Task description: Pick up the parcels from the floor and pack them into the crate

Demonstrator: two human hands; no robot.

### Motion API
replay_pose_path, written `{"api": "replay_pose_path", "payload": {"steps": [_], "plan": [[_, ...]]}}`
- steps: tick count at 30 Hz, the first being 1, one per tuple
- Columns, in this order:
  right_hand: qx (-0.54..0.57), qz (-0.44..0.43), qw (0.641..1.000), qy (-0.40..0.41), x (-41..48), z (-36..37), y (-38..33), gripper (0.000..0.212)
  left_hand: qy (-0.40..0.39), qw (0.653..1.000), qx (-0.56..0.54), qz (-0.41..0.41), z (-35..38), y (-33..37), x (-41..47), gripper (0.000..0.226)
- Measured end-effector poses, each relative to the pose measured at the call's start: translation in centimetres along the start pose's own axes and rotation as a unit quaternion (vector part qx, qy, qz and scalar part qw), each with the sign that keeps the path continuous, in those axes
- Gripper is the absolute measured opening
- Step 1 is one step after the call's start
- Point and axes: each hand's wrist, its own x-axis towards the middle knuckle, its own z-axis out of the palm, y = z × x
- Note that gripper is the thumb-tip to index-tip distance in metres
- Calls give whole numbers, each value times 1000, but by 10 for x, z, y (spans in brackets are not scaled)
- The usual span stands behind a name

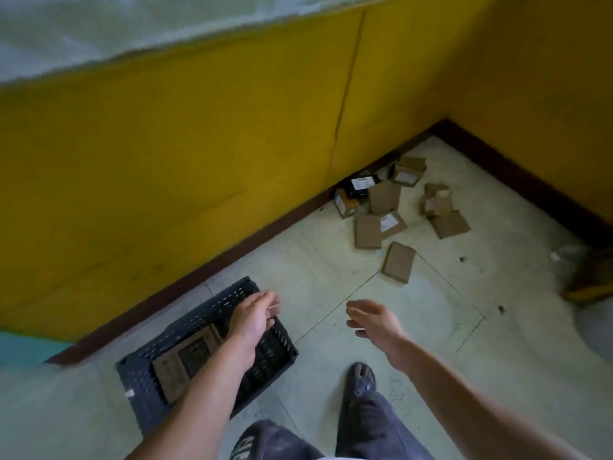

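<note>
- Far left, we see a strip of teal surface (20, 348) at the foot of the yellow wall (185, 154), with a dark skirting board (185, 280) running along the base
- Next comes the dark perforated crate (159, 386) on the pale tiled floor (318, 260), close to the skirting; one flat brown parcel (185, 360) with a printed label already lies inside it
- Our left hand (253, 318) hovers over the far end of the crate, fingers curled around a small brown parcel (274, 309), of which we see only an edge past the fingertips
- Our right hand (373, 322) reaches forward over bare floor, open and empty, fingers spread loosely, well apart from the crate
- Below it, a foot in a dark sandal (360, 381) stands on the tiles, with dark trousers (374, 426) above
- Farther right, toward the corner of the room, the remaining parcels (384, 207) lie scattered on the floor, mostly brown boxes and one black one (360, 185); a lone brown box (399, 262) lies nearest us
- At the right edge, a blurred brownish object (590, 277) sits on the floor; we cannot tell what it is
</note>
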Motion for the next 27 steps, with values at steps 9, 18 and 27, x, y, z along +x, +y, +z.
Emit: {"api": "replay_pose_path", "payload": {"steps": [9,18,27], "plan": [[151,15,987,56,52,-212,30,29,-61,994,96,2,223,44,28,22],[159,49,985,49,141,-361,11,26,-29,996,78,-28,373,86,64,20],[141,72,987,12,292,-413,-48,23,-1,997,20,-77,456,129,184,19]]}}
